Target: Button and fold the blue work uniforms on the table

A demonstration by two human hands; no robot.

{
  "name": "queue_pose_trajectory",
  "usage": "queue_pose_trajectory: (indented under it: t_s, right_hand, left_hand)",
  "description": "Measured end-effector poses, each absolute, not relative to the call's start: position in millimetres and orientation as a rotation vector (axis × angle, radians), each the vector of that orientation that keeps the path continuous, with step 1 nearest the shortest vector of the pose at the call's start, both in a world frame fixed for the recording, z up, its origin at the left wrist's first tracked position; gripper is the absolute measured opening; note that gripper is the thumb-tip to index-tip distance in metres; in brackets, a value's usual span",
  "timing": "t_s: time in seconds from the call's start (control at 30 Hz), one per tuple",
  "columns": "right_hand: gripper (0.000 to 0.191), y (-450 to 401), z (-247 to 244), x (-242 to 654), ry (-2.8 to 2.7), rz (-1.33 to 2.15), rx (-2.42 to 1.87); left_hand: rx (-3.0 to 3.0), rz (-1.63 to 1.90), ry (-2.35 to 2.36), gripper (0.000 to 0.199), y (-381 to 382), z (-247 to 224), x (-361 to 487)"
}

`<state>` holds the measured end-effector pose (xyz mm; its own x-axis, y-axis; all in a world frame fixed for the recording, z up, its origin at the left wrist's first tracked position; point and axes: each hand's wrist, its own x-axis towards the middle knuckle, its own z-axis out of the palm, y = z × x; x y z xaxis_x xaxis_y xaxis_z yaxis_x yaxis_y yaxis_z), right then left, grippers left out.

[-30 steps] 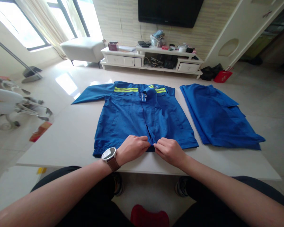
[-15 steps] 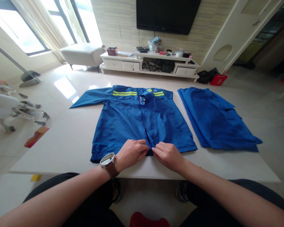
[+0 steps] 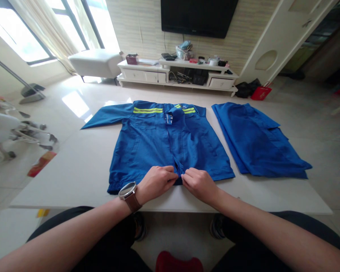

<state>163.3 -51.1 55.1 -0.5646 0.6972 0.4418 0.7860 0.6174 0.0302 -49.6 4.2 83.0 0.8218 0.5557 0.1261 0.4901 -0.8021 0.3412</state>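
A blue jacket [image 3: 147, 151] with yellow-green stripes lies front up on the white table [image 3: 82, 177], its left-side sleeve spread outward and its hem toward me. The front zip is parted near the hem. My left hand [image 3: 157, 182], with a watch on the wrist, pinches the jacket's bottom edge beside the opening. Close by on the other side of the gap, my right hand [image 3: 200, 184] pinches the hem too. Fingertips hide the zip's lower end. Folded blue cloth [image 3: 257, 143] lies on the table to the right of the jacket.
Beyond the table stand a white TV cabinet [image 3: 144, 75] with small items, a television [image 3: 198, 17] and a grey bench [image 3: 96, 62]. A red bag [image 3: 261, 92] is on the floor at the back right. A red stool [image 3: 178, 262] shows below me.
The view has shifted slightly. Both hands stay at the jacket's hem with almost the same grip, and the gap at the zip's lower end looks slightly changed.
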Motion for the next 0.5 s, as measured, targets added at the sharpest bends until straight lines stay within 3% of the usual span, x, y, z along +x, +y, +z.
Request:
queue_pose_trajectory:
  t_s: [0.33, 0.5]
  right_hand:
    - [0.030, -48.8, 52.1, 164.8, -2.502, -0.265, -1.221]
    - [0.017, -46.3, 59.3, 165.4, -2.425, 0.022, -1.324]
  left_hand:
    - [2.662, 0.383, 0.771, 0.021, 0.6, 85.4, -48.6]
    - [2.625, 0.390, 0.758, 0.018, 1.2, 83.8, -49.1]
